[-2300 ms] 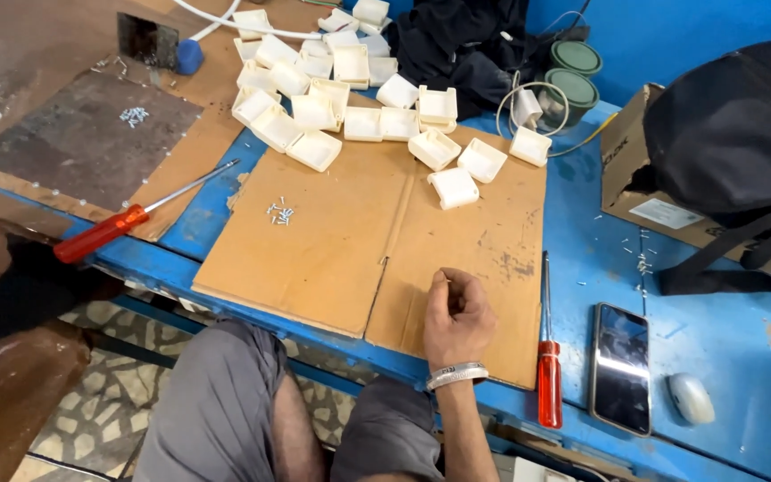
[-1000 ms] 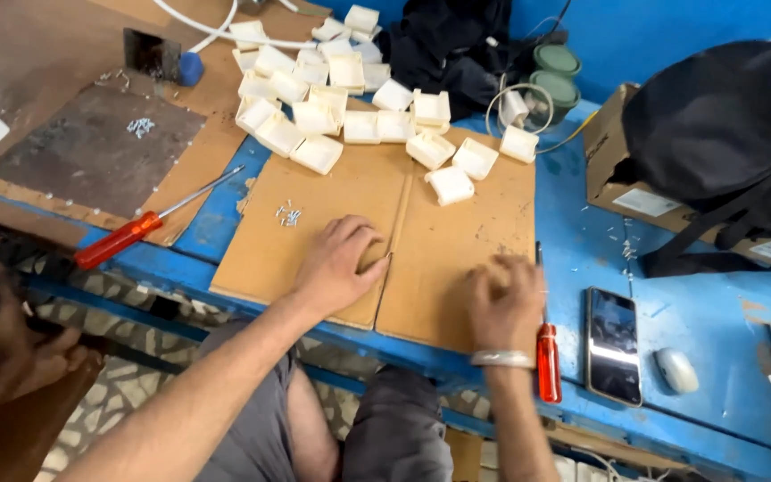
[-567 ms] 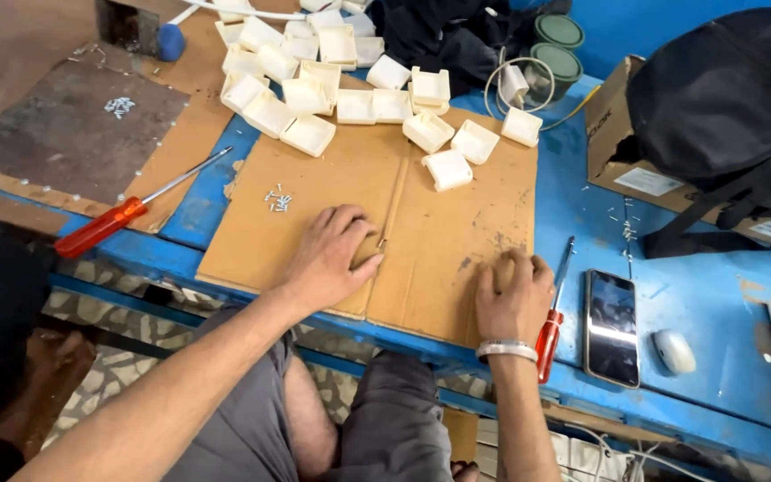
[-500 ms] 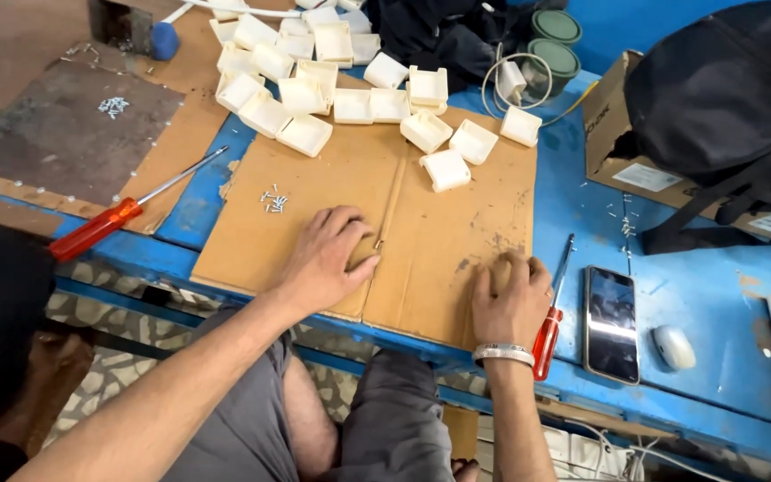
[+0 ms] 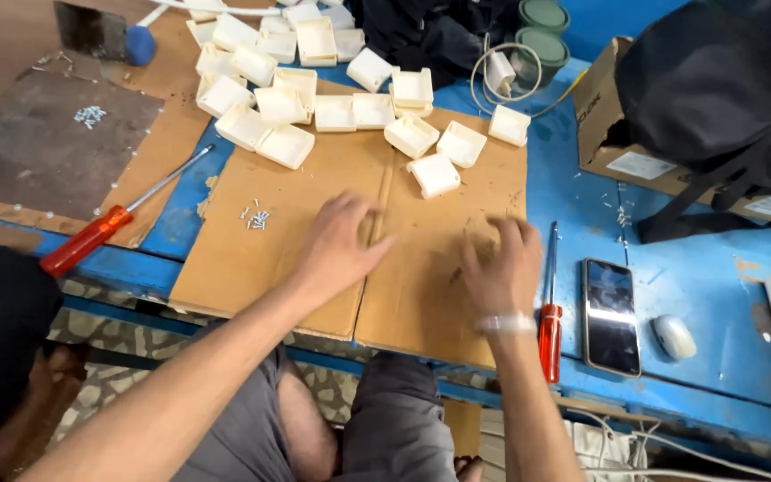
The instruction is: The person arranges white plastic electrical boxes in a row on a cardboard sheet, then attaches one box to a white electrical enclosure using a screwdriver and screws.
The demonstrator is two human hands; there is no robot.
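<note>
Contents of the blue worktop [image 5: 698, 259], left to right.

1. Red-handled screwdriver [image 5: 91, 239], lying across the near left edge, tip toward the cardboard.
2. Cardboard sheet [image 5: 314, 241], two panels with a fold between, reaching to the near edge.
3. Small heap of screws [image 5: 256, 217], on the left panel, left of the hands.
4. Cream plastic box shells [image 5: 314, 85], many, scattered along the far edge of the cardboard (some open side up).
5. Left hand [image 5: 336, 250], palm down over the fold, forearm slanting in from the near left corner; fingers spread flat, clamped on nothing visible.
6. Right hand [image 5: 497, 268], palm down on the right panel, banded wrist at the near edge, fingers curled and blurred; whether they pinch some small piece cannot be told.
7. Second red-handled screwdriver [image 5: 549, 308], just beside the right hand.
8. Phone [image 5: 610, 315], then mouse [image 5: 674, 336], toward the near right.

Handling note, as judgement: both palms seem to press the sheet; even pressure either side of the fold would keep the screws from rolling.
</note>
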